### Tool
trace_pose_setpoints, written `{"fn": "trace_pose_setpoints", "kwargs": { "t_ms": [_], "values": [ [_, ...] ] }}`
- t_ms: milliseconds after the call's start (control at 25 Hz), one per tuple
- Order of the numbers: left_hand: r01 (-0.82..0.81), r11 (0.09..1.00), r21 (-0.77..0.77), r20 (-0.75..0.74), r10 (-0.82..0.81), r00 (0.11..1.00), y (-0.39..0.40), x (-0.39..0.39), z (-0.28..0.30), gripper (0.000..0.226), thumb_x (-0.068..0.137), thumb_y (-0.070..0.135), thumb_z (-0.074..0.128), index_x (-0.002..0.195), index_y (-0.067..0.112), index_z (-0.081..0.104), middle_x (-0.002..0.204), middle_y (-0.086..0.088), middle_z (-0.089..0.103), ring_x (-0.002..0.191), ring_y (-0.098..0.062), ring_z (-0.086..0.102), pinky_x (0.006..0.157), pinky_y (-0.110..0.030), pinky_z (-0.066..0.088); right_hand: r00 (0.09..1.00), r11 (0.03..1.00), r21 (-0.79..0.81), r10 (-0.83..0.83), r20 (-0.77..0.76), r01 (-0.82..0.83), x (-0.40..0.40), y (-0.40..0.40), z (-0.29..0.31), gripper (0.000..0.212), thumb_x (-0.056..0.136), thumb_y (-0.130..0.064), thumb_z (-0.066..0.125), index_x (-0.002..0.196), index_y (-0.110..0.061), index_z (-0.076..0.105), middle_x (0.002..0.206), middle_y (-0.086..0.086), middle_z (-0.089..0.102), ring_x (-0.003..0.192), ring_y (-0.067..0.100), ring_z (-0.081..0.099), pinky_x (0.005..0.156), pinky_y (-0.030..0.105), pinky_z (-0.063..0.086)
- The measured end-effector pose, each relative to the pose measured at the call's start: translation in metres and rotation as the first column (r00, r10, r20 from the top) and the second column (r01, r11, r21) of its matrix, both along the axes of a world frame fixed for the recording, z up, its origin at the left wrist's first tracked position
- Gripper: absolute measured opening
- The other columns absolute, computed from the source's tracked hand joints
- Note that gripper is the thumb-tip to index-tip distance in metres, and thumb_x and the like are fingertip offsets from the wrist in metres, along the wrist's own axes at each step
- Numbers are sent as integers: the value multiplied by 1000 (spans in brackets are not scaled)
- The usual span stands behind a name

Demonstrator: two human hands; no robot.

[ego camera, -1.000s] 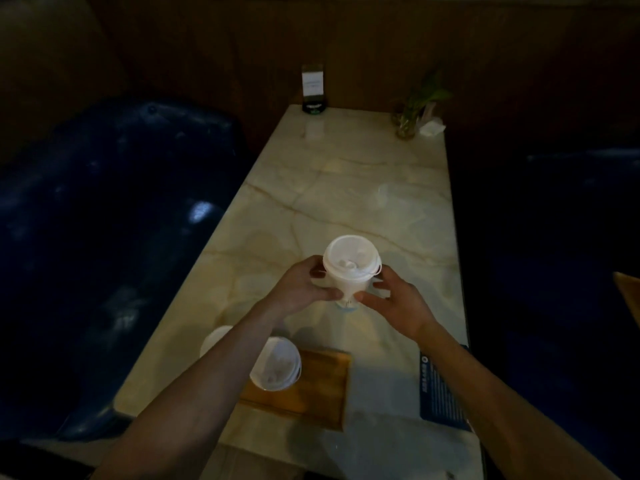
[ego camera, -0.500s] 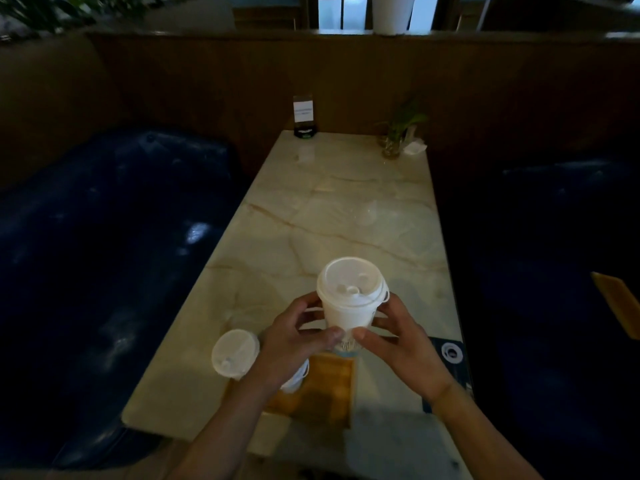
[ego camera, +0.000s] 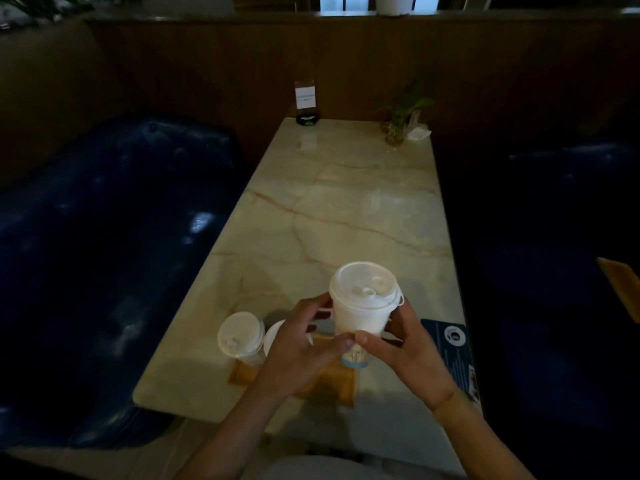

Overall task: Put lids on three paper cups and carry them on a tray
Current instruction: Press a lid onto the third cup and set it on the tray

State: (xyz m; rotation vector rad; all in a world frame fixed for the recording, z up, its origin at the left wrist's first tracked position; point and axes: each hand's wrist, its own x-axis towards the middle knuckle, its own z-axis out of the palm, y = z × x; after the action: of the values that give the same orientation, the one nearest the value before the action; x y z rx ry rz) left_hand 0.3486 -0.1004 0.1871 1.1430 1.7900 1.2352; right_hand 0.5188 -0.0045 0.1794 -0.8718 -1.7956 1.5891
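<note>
A white paper cup (ego camera: pixel 360 317) with a white lid (ego camera: pixel 362 285) is held up above the wooden tray (ego camera: pixel 332 384). My left hand (ego camera: pixel 298 348) and my right hand (ego camera: pixel 408 351) grip its lower body from both sides. A second lidded cup (ego camera: pixel 241 336) stands on the tray's left end. A third lidded cup (ego camera: pixel 273 337) stands just right of it, mostly hidden behind my left hand.
The marble table (ego camera: pixel 346 216) runs away from me between two dark blue benches (ego camera: pixel 114 254). A card holder (ego camera: pixel 305 103) and a small plant in a glass (ego camera: pixel 398 123) stand at its far end. A blue leaflet (ego camera: pixel 457 355) lies at the right edge.
The held cup has come nearer to me, from over the bare table to above the tray. The view has tilted up, showing more of the far wall.
</note>
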Motion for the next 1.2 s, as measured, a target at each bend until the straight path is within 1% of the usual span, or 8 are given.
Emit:
{"fn": "trace_pose_setpoints", "kwargs": {
  "t_ms": [120, 200, 320, 400, 600, 760, 960, 1200],
  "values": [
    [-72, 970, 230, -175, 114, 978, -2, 2, 15, 61, 75, 52, 74, 130, 37, 53, 129, 21, 57, 122, -5, 55, 97, -17, 46, 999, 999, -1, -34, -12, 34, 3, 2, -1, 70, 71, -43, 80, 132, -48, 46, 121, -23, 65, 110, 2, 64, 82, 18, 56],
    [15, 907, 422, -368, 156, 917, 3, 2, 28, 41, 83, 37, 74, 121, 28, 63, 123, 13, 59, 117, -13, 58, 96, -20, 48, 999, 999, 3, -37, -19, 37, 5, 2, 1, 72, 71, -41, 81, 134, -44, 46, 121, -24, 65, 108, 1, 64, 80, 17, 56],
    [155, 837, 524, -598, 232, 767, 14, 2, 41, 26, 87, 26, 73, 111, 16, 73, 111, -2, 63, 105, -17, 60, 89, -31, 51, 998, 998, 16, -53, -33, 53, 4, 0, 5, 73, 67, -47, 80, 132, -44, 47, 117, -26, 66, 104, -3, 65, 76, 15, 56],
    [197, 821, 536, -661, 263, 702, 18, 4, 42, 22, 88, 23, 74, 108, 13, 75, 105, -5, 65, 99, -18, 61, 83, -36, 53, 997, 998, 20, -64, -48, 65, 5, -1, 9, 68, 68, -49, 81, 128, -48, 48, 116, -26, 66, 103, -2, 65, 74, 17, 57],
    [199, 806, 557, -661, 285, 694, 23, 11, 43, 19, 89, 20, 72, 105, 10, 76, 99, -8, 68, 93, -21, 64, 76, -41, 55, 994, 995, 41, -92, -65, 95, 5, 3, 15, 62, 68, -51, 77, 123, -47, 51, 113, -20, 68, 101, 2, 67, 69, 21, 58],
    [148, 801, 580, -613, 309, 727, 27, 18, 46, 16, 86, 16, 75, 100, 9, 77, 98, -7, 67, 92, -21, 65, 77, -41, 56, 990, 991, 39, -122, -68, 125, -2, 5, 13, 70, 64, -54, 81, 125, -36, 52, 111, -15, 70, 97, 4, 69, 72, 24, 59],
    [82, 831, 550, -567, 299, 767, 34, 22, 49, 14, 85, 11, 75, 98, 5, 75, 101, -7, 66, 96, -18, 63, 86, -31, 54, 968, 965, 89, -241, -74, 247, -12, 3, 15, 73, 61, -65, 78, 124, -36, 53, 105, -23, 70, 88, -1, 70, 63, 17, 57],
    [124, 861, 493, -604, 236, 761, 41, 23, 51, 14, 89, 15, 68, 98, 6, 73, 102, -6, 63, 98, -18, 59, 87, -27, 51, 959, 952, 116, -280, -30, 282, -14, 11, 16, 78, 56, -75, 72, 120, -35, 53, 101, -24, 69, 84, 0, 70, 63, 25, 61]
  ]
}}
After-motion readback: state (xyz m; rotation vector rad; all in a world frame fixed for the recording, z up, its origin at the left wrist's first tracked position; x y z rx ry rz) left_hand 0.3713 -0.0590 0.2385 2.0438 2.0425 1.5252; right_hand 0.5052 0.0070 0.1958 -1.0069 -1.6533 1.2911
